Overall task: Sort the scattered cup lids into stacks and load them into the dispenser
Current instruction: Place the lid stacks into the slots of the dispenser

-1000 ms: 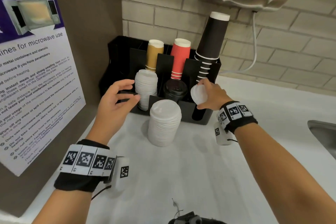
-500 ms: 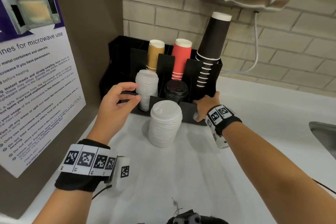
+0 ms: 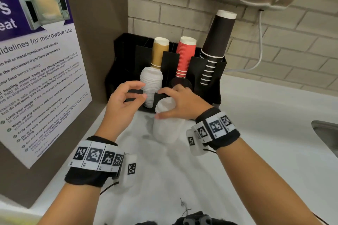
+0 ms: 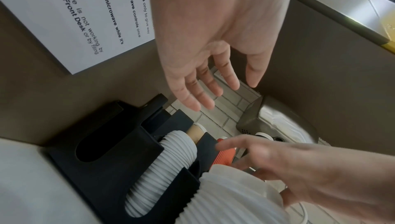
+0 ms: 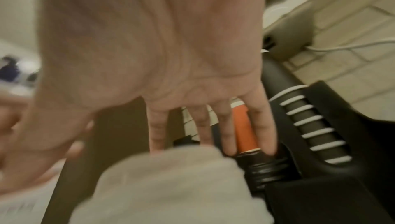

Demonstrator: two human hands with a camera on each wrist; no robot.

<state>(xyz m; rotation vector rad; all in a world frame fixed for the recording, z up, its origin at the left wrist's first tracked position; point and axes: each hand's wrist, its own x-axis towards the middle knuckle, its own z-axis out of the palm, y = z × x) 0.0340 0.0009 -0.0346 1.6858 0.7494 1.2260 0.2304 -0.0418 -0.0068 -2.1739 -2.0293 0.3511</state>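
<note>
Right hand (image 3: 180,104) now over loose lid stack (image 3: 165,124), left hand (image 3: 122,104) hovering

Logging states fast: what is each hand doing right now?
Left hand: open, holding nothing.
Right hand: fingers spread over the stack of white lids; no grasp yet.

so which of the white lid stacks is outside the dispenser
The stack on the counter, under the right hand; the other white stack stands in the black dispenser's left slot.
</note>
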